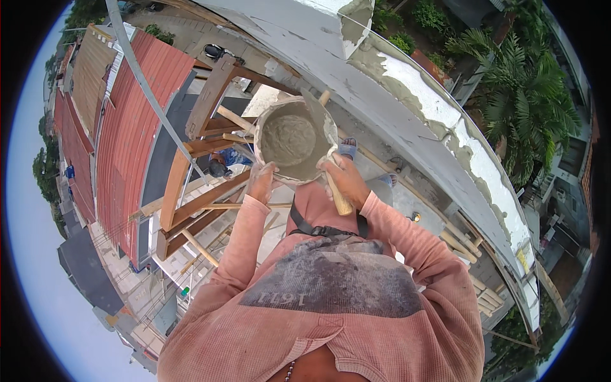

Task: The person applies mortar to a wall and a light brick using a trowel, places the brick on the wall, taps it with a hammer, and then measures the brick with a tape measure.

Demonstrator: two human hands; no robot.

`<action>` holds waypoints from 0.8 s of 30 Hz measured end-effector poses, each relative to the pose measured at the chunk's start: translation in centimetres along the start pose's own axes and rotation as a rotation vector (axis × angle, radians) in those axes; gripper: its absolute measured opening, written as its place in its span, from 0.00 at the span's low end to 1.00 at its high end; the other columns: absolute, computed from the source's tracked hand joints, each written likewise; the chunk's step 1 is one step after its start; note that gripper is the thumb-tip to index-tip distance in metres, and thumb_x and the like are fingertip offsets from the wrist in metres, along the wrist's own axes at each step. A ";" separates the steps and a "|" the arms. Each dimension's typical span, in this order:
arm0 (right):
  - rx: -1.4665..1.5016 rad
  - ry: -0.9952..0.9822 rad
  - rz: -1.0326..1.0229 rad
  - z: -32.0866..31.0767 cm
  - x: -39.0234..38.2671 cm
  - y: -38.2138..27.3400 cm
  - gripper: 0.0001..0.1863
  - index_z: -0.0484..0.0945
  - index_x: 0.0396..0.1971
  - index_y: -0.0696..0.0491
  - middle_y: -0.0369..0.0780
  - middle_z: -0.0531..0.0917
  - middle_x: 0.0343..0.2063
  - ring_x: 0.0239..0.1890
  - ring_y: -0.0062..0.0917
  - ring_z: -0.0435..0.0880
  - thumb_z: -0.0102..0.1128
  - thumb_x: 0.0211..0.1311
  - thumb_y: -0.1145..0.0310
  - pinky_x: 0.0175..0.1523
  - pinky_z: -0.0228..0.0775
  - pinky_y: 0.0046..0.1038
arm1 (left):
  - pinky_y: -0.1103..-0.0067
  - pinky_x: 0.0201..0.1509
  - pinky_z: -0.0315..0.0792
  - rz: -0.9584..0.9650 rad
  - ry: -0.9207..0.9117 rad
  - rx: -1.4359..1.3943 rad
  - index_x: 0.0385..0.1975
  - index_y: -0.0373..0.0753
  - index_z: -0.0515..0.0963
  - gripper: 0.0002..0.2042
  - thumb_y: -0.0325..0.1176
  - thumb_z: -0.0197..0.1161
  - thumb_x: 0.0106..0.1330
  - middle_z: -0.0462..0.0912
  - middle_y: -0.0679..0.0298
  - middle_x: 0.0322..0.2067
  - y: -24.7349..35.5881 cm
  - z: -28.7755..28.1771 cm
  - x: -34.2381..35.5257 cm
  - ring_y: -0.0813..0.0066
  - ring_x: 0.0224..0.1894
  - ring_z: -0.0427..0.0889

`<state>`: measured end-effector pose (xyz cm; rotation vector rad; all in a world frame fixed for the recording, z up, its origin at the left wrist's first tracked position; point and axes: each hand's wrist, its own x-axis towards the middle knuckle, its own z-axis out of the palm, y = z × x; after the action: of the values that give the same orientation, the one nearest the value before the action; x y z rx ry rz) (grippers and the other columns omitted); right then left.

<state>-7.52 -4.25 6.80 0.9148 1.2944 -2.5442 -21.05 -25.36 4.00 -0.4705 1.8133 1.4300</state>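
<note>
A grey bucket (294, 139) half full of wet mortar hangs in front of my chest. My left hand (261, 181), smeared with cement, grips its near left rim. My right hand (344, 180) holds the bucket's near right rim together with the wooden handle of a trowel (340, 198), whose other end pokes out past the bucket's far side. Just beyond the bucket runs a white concrete wall top (407, 95) with fresh grey mortar patches along it.
Wooden scaffold beams (191, 191) lie below to the left, with a person's head down among them. Red metal roofs (127, 127) spread far below on the left. Palm trees (528, 108) and buildings stand beyond the wall on the right. Stacked planks (471, 267) lie low right.
</note>
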 end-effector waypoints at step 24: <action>0.456 -0.384 0.306 -6.0 -1.6 -1.3 0.22 0.75 0.38 0.64 0.36 0.68 0.14 0.06 0.17 0.64 0.49 0.72 0.55 0.09 0.59 0.19 | 0.52 0.51 0.84 -0.059 -0.189 -0.169 0.47 0.28 0.69 0.11 0.23 0.53 0.67 0.79 0.46 0.44 3.8 4.2 0.7 0.47 0.45 0.85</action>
<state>-3.97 1.00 5.95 0.5803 0.4395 -2.6234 -22.73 -20.17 5.62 -0.4541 1.5255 1.5400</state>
